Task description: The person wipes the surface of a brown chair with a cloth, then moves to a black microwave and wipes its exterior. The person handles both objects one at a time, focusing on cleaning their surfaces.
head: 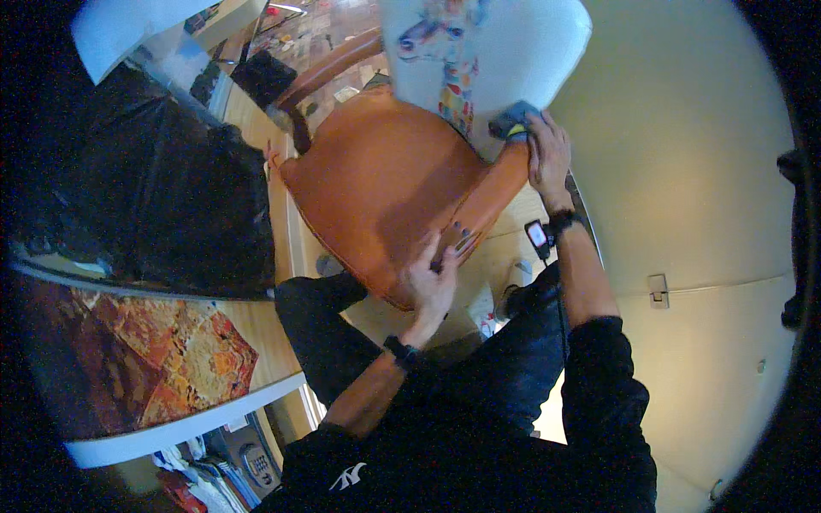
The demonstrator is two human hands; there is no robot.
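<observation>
A brown leather-like chair seat (385,167) fills the middle, with a padded armrest (490,186) along its right side. My left hand (433,272) touches the armrest's front end, thumb and fingers around its edge; whether it grips anything is unclear. Against the rear of the same armrest, my right hand (550,154) has its fingers closed on a grey cloth-like item (513,120) with a yellow-green band. The chair's pale backrest or cover (507,58), printed with a giraffe, rises behind the seat. Both hands are somewhat blurred.
Black sheeting or fabric (147,186) stands at left, beside a wooden surface with an orange-brown patterned mat (192,365). Below it is a keypad safe (256,458) near folded clothes (205,478). A pale cabinet or door panel (673,192) borders the right. A small lit device (537,238) hangs by my right wrist.
</observation>
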